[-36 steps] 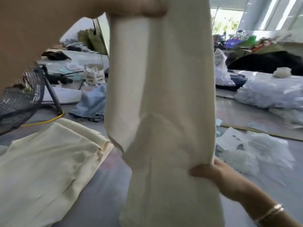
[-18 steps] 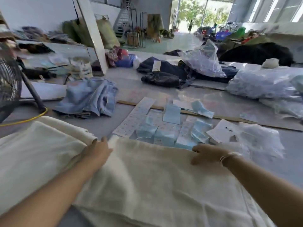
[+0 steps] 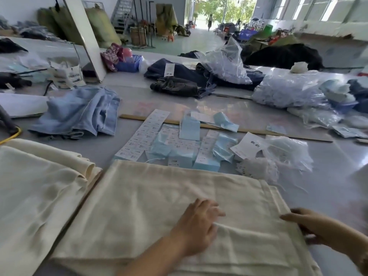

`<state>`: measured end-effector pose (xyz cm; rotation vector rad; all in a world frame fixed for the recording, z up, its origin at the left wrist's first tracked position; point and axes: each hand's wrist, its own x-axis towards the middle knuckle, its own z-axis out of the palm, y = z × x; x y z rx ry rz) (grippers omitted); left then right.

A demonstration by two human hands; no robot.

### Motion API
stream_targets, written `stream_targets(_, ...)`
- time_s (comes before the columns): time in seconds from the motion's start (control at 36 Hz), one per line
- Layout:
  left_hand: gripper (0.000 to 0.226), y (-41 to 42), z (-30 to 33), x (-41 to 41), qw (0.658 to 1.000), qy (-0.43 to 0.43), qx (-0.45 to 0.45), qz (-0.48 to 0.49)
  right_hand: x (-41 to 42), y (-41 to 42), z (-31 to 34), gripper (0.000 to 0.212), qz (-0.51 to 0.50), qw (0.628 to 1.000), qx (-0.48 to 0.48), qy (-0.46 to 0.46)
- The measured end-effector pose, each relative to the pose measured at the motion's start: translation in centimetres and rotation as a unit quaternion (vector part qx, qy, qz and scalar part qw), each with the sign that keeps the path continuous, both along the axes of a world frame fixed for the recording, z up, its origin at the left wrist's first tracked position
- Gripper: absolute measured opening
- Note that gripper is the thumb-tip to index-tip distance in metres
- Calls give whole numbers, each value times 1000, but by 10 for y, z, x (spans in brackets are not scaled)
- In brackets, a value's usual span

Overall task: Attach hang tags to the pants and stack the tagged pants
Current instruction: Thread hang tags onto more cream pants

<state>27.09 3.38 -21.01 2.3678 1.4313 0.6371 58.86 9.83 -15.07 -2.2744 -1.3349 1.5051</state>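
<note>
Two hands are being laid on the pants (image 3: pixel 151 198): left hand (image 3: pixel 196 230) flat, fingers spread; right hand (image 3: pixel 310 226) is pinching the edge; soft, limp cloth, probably best gripped at the hem.

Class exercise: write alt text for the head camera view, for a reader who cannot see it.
A person's left hand lies flat on cream pants spread on a grey table, while the right hand holds their right edge. Light blue hang tags and label sheets lie just beyond, with a stack of cream pants to the left.
</note>
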Motion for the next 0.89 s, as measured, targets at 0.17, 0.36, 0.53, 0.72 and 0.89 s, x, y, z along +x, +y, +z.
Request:
stream_targets(0.17,25,5,14,12,952,-226,-193,77,-57,-12,51,45,0,968,76,241)
stream_targets(0.36,73,-6,42,-18,642,-632,-433,21,-176,-44,54,35,148,936,119,298)
stream_targets(0.53,49,-24,16,-34,561,-696,-439,86,-219,-58,-13,18,39,935,238,261)
stream_targets(0.72,48,-30,15,-35,601,-667,-431,91,-220,-62,-22,32,70,936,326,111)
stream_targets(0.89,47,-34,18,-35,662,-648,-368,78,-235,-66,-23,39,180,912,366,-46)
